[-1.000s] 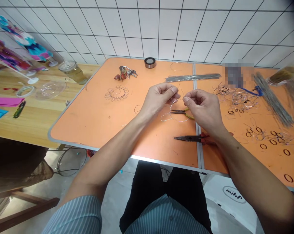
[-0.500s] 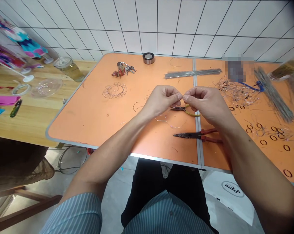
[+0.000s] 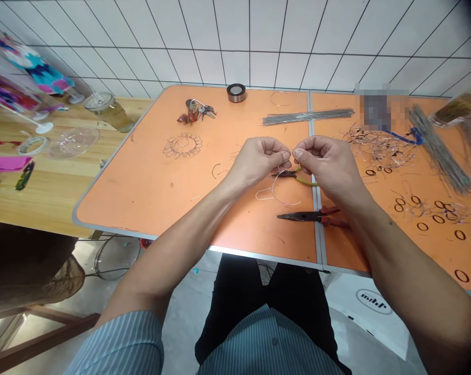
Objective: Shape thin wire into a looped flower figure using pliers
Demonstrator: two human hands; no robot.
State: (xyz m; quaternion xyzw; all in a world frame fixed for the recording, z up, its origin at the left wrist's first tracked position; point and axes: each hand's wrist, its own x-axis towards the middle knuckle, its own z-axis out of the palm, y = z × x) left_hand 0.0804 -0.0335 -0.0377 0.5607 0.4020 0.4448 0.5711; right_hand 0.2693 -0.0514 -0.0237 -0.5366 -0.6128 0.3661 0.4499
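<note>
My left hand (image 3: 257, 162) and my right hand (image 3: 321, 164) face each other above the orange table, and their fingertips nearly meet. Both pinch a thin silvery wire (image 3: 276, 196), which hangs below them in a loose loop. Under the loop lie yellow-green-handled pliers (image 3: 284, 174), partly hidden by my right hand. Closer to me, red-handled needle-nose pliers (image 3: 304, 216) rest just below my right hand. A flower-shaped wire piece (image 3: 183, 145) lies on the table to the left of my left hand.
The folding orange table (image 3: 141, 177) has a metal rim. On it are a bundle of straight wire rods (image 3: 308, 116), keys (image 3: 196, 111), a tape roll (image 3: 236, 92), tangled wire scraps (image 3: 380, 148) and small dark rings (image 3: 438, 219). A wooden table (image 3: 63, 208) stands to the left.
My fingertips have drawn closer together around the wire, and the loop has shifted slightly. My right wrist no longer covers the red pliers' handles. The view has tilted a little.
</note>
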